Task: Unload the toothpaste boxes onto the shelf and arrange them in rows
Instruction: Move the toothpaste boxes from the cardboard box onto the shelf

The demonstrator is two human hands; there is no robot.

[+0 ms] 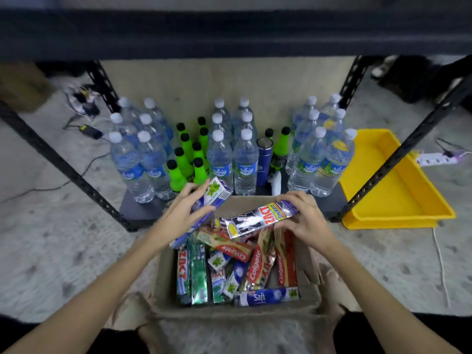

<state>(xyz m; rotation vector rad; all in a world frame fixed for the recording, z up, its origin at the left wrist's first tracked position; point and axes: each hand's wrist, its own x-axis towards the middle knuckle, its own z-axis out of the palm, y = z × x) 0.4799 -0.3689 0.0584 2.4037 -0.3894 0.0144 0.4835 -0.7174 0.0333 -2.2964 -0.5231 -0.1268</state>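
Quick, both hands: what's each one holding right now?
Left hand: grips the purple mint toothpaste box.
Right hand: holds the silver Zact box.

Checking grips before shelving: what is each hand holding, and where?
Left hand grips the blue mint box around its middle; right hand holds the silver Zact box by its far end.

my left grip: blue-white mint-leaf box [204, 205] | my right grip: silver-red Zact box [258, 219] | tray [398, 200]: yellow | small bottles [189, 159]: green, black caps | carton [229, 309]: brown
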